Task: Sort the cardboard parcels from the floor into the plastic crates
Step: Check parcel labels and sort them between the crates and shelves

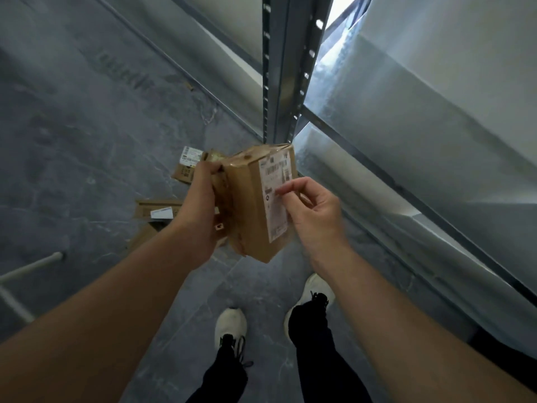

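Centre of frame: parcel (250,205) held off the floor, gripped along its left edge by the left hand (203,196); right hand (313,207) with fingers curled, tips touching the label (276,196), gripping nothing; step judged: reading the label to choose a crate; next, carry it to the crates (406,112) at right; long axis near vertical in frame, label facing right; other parcels (157,209) lie at left.

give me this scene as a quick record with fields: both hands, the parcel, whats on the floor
left hand: grips the held parcel by its left side
right hand: curled fingertips at the label; pinch or touch unclear
held parcel: brown cardboard, off the floor
label: white, printed, facing the camera
floor parcels: at least two, lying beyond the left hand
metal shelving: ahead and to the right
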